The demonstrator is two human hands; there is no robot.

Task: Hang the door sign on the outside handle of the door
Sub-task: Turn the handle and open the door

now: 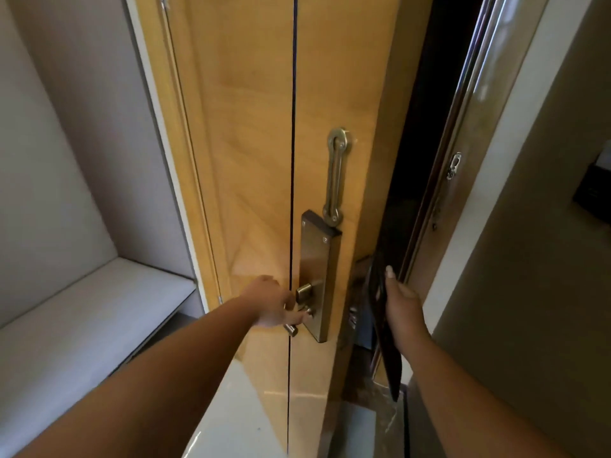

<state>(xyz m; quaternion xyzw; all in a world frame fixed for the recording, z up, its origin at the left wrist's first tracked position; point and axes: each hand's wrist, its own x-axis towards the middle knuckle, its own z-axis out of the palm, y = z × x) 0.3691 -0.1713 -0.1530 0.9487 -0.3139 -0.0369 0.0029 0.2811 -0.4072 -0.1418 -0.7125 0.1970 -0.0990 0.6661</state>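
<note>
Your left hand (274, 302) is closed around the brushed-metal inside lever handle (296, 320), at the lower end of the long steel lock plate (319, 276) near the free edge of the light wooden door (251, 133). The door stands ajar. Your right hand (401, 307) grips the flat dark door sign (388, 355) edge-on, in the gap between the door's edge and the polished metal frame (463, 133). The sign hangs on no handle. A brass swing guard (337, 175) sits above the lock plate.
</note>
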